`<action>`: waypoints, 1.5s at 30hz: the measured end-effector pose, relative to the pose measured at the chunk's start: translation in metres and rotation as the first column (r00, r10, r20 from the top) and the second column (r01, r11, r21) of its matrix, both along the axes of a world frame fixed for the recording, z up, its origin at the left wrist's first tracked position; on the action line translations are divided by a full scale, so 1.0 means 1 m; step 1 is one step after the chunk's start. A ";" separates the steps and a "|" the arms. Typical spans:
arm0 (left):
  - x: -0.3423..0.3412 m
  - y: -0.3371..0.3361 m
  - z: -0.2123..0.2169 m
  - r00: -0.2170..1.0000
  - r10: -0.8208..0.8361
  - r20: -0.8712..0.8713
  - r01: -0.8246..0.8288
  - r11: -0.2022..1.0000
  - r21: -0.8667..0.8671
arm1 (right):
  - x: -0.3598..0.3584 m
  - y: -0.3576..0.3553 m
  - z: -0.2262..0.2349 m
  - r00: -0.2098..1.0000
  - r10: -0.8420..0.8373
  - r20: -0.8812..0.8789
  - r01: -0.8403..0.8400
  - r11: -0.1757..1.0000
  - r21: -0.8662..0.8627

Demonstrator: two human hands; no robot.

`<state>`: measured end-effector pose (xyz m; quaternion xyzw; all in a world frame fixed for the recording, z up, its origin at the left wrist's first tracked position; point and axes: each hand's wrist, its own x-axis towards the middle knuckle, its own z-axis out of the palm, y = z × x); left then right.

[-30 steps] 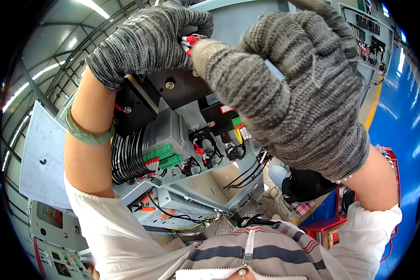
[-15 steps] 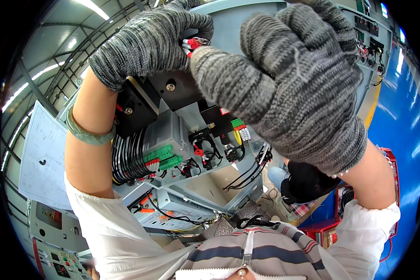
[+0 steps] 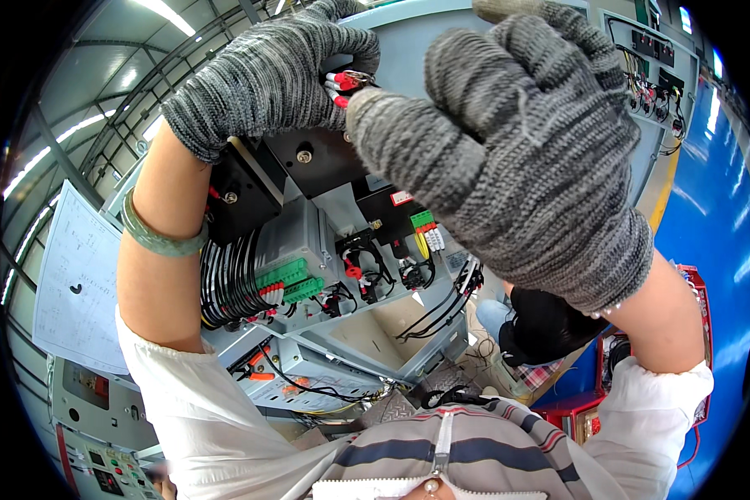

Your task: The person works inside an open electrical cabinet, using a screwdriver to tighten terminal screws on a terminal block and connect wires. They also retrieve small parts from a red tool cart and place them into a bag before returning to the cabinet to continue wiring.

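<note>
Above the crowded panel (image 3: 325,275), both gloved hands pinching red-sleeved wire ends (image 3: 342,83).

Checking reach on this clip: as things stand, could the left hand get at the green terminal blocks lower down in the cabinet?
Probably yes. The left hand is up at the red-sleeved wire ends, and the green terminal blocks sit uncovered beside its forearm, though black wire bundles crowd their left side.

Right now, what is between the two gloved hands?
In the head view, red-sleeved wire ends sit between the left hand and the right hand; both pinch them.
</note>
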<state>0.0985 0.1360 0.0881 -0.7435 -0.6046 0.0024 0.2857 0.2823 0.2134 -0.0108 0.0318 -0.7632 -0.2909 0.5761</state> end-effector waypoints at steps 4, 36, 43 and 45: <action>-0.006 0.002 -0.001 0.958 -0.201 -0.205 0.222 0.971 0.085 | -0.004 0.004 -0.003 1.000 0.015 -0.009 -0.015 1.000 0.022; 0.008 0.000 0.007 0.997 0.079 0.013 -0.077 0.991 -0.108 | 0.019 0.014 -0.015 0.983 0.174 0.060 -0.151 0.947 -0.283; 0.001 0.001 0.006 1.000 0.004 0.013 -0.003 0.997 -0.075 | 0.018 0.014 -0.017 0.978 0.192 0.086 -0.167 0.956 -0.242; 0.004 -0.001 0.006 0.999 0.017 -0.030 -0.019 0.998 -0.054 | 0.017 0.015 -0.017 0.978 0.177 0.109 -0.148 0.961 -0.236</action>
